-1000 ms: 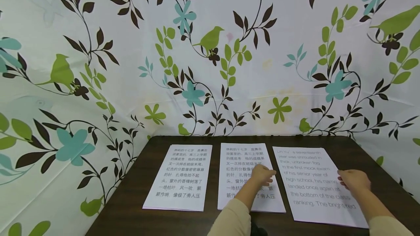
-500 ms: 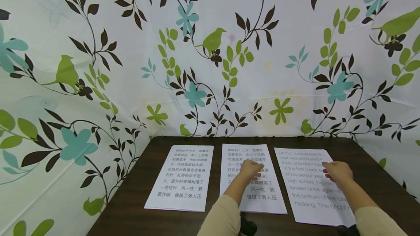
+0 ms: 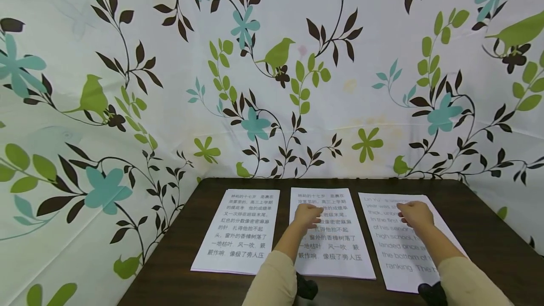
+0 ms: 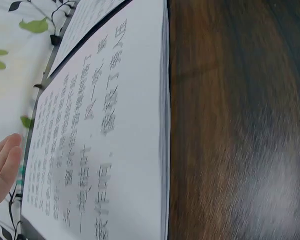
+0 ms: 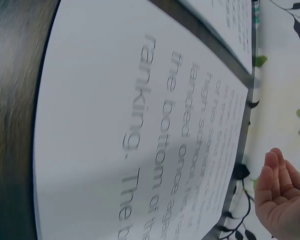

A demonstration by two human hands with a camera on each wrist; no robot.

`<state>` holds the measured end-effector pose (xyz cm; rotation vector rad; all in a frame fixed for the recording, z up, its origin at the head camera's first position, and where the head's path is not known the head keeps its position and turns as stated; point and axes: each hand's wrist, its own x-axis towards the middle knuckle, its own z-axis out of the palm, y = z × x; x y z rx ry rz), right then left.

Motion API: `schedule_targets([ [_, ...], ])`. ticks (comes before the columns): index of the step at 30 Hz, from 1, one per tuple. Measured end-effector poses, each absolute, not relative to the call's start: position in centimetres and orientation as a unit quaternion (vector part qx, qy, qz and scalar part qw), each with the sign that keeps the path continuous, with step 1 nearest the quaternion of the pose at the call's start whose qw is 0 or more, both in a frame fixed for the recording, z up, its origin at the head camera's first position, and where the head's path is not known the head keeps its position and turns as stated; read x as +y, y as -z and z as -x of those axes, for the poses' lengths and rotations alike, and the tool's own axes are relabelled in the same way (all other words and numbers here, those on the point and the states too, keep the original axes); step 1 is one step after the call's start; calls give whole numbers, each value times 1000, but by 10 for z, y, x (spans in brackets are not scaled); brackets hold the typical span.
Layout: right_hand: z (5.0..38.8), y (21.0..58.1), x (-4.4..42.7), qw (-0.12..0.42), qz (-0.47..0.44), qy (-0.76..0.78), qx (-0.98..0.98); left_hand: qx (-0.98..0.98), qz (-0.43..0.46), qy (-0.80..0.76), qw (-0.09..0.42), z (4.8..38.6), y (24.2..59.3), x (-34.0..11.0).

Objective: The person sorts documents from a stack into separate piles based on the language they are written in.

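Floral cloth (image 3: 272, 18), white with green birds and dark leafy vines, hangs behind a dark wood-grain table (image 3: 165, 261) bearing three stacks of printed paper in a row. At the left, the left stack (image 3: 238, 233) lies flat, printed in Chinese characters, well apart from either hand. Next comes the middle stack (image 3: 333, 244), also in Chinese; the left wrist view shows several sheets layered along its near edge. Over it hovers the left hand (image 3: 307, 216), fingers loosely bent and holding nothing, seemingly raised clear of the page. Farthest right, the right stack (image 3: 401, 249), in English, lies slightly askew on the tabletop, with the right hand (image 3: 417, 214) above its upper part. Those fingers, too, curve loosely around nothing, the thumb apart. Each stack should be light, and its single sheets limp, smooth and quick to crease; loose sheets would probably slide over one another if pushed from the top face. Better holds would be the two long sides, thumbs above and fingers beneath, or a near corner pinched through the full thickness, since gripping only the top leaf would likely peel it away.
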<state>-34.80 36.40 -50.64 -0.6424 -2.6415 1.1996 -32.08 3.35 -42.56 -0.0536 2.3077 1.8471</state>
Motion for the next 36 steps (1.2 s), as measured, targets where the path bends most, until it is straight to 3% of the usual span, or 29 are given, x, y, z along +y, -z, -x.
schedule_targets([
  [5,348,498,344,78,200,-415,-884,779,22,-621,80,323,425,18],
  [16,303,423,278,7,170,-469,-867,769,26,-636,59,327,430,-14],
  [36,295,438,242,-26,156,-491,-857,797,86,-597,26,326,453,-40],
])
